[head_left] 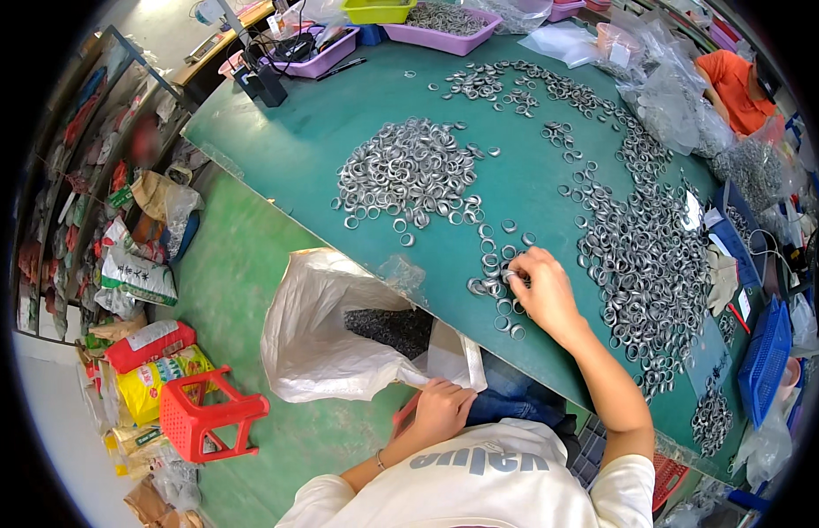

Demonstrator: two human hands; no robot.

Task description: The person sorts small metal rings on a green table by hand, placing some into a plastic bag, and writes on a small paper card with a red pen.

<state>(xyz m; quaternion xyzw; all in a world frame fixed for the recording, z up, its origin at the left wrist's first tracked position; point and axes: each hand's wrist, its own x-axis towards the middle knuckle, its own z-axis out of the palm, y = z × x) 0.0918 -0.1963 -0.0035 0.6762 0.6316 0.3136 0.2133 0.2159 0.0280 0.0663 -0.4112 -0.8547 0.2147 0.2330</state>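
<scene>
My right hand (539,286) is over the green tabletop, its fingers closed on a small metal ring among several loose rings (490,260). Near the table's edge my left hand (444,407) grips the rim of a large white woven sack (317,352). The sack gapes beside the table, and a dark mass of small pieces (392,334) shows inside it; their kind is hard to make out. A round heap of silver rings (409,167) lies beyond my right hand to the left. A bigger, spread-out pile of rings (647,273) lies to its right.
Purple trays (444,33) stand along the far edge, near a black boxy device (267,88). A red stool (202,418) and filled bags (150,343) are on the floor at left. A blue basket (763,361) sits at right. A person in orange (739,88) is at the far right.
</scene>
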